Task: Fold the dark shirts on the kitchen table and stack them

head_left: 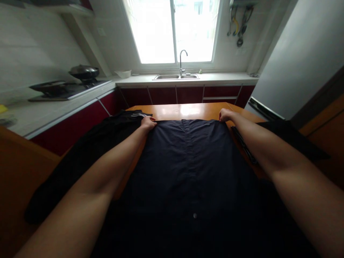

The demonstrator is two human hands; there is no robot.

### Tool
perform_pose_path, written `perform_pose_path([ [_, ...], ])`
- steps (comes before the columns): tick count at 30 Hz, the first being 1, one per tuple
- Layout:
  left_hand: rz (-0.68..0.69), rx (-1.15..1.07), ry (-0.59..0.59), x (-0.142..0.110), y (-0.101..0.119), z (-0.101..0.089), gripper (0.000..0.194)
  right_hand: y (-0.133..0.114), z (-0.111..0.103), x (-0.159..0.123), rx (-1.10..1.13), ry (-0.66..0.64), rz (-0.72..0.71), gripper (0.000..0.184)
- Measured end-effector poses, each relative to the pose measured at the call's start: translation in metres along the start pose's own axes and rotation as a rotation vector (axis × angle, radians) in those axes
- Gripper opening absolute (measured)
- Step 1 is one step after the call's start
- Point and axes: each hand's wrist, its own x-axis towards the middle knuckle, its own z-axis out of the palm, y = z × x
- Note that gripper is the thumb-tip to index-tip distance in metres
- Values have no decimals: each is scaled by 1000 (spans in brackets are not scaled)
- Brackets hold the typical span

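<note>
A dark navy shirt or jacket (188, 161) lies spread over the wooden table, its front strip running down the middle and one pale button showing near me. My left hand (148, 123) pinches its far left corner. At the far right corner my right hand (225, 115) is closed on the cloth's edge. Both arms reach straight out over the garment. Its near end falls into deep shadow, so its outline there is hidden.
A black garment with white stripes (107, 132) lies left on the orange table (172, 110). More black cloth (292, 134) lies right, beside the grey fridge (298, 61). Beyond are the sink (168, 77), a counter, and a stove with a lidded wok (84, 72).
</note>
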Motion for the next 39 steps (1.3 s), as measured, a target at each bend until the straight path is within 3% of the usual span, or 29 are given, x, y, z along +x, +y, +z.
perform_pose_path([
  [2,8,40,85,-3,-4,-5,26,-6,-1,-1,7,-4,23,16],
  [5,32,107,176,-11,-5,-9,31,-19,4,-5,11,53,70,29],
  [8,146,173,213,-27,10,4,45,-48,17,-19,2,148,87,43],
  [12,477,258,-5,-58,50,52,51,-114,48,-54,109,195,-179,53],
  [15,594,293,-171,-74,70,82,58,-147,68,-73,138,31,-418,61],
  [17,612,316,-226,-74,70,85,63,-144,71,-73,123,-59,-436,64],
  [19,571,344,-237,-66,61,74,67,-123,66,-63,102,-100,-336,67],
  [22,450,381,-206,-52,46,52,70,-86,52,-44,84,-91,-161,70],
  [24,421,389,-192,-51,44,47,71,-79,49,-42,83,-48,-127,69],
  [27,583,375,-254,-64,54,60,70,-100,58,-56,100,10,-334,64],
  [29,748,349,-313,-72,58,70,68,-118,67,-68,123,-8,-550,63],
  [31,794,335,-339,-70,54,70,66,-124,71,-71,135,-58,-638,64],
  [33,670,346,-310,-57,42,59,63,-112,68,-62,124,-85,-550,64],
  [36,484,362,-225,-38,22,34,61,-83,55,-43,85,-81,-283,64],
  [39,527,355,-193,-47,20,25,60,-78,48,-45,61,16,-196,62],
])
